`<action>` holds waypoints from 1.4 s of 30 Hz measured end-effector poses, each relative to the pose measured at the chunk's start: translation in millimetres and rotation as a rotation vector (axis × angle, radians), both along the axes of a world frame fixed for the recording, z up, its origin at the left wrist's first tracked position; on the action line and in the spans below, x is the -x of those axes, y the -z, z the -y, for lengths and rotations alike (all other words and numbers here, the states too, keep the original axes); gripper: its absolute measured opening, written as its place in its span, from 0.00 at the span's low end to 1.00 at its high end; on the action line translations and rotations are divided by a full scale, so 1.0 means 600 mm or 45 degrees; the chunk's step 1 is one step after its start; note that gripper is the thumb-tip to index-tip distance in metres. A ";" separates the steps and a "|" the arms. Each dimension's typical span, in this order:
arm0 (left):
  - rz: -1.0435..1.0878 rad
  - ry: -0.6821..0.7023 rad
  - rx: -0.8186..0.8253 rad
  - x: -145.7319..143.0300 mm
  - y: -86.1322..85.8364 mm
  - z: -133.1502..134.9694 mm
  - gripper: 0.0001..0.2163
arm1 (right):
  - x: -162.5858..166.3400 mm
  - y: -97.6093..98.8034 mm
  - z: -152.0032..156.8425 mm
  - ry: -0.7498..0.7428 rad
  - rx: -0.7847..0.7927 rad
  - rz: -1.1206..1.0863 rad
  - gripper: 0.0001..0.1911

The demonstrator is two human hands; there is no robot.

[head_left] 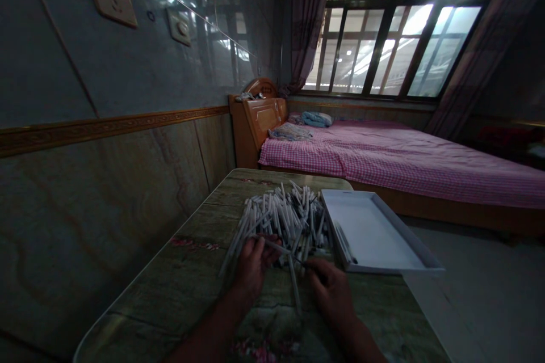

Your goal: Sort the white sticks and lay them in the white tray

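Observation:
A pile of slim whitish pens [276, 212], some with dark parts, lies on the table in front of my hands. My left hand [252, 266] is closed at the pile's near edge, gripping a whitish pen barrel [276, 247] that points right. Opposite it, my right hand [330, 286] pinches a thin dark piece [300, 262] close to the barrel's right end; whether the two are joined I cannot tell. One loose pen [294, 283] lies between my hands, pointing toward me. A shallow white tray [383, 232] stands right of the pile, with a few pens [344, 243] along its left side.
The wood-patterned table [170, 300] runs close to the tiled wall [128, 181] on the left. Beyond it stands a bed [383, 153] with a pink checked sheet and a wooden headboard [255, 125]. A window [383, 39] is behind. Floor [481, 289] shows at right.

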State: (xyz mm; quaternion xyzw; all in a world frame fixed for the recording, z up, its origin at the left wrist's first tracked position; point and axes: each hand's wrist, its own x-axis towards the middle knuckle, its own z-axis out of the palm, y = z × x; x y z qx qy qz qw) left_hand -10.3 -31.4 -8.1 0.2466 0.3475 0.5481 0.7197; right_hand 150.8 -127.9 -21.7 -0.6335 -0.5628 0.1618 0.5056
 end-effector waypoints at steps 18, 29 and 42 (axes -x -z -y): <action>-0.135 0.578 -0.017 -0.034 0.013 0.060 0.16 | 0.024 0.004 -0.021 -0.031 -0.349 -0.226 0.25; 0.241 0.140 0.335 -0.004 -0.023 0.009 0.07 | -0.026 -0.017 -0.023 0.168 -0.022 -0.049 0.11; 0.275 0.062 0.380 -0.001 -0.026 0.001 0.12 | -0.010 -0.009 -0.013 0.143 0.267 0.698 0.07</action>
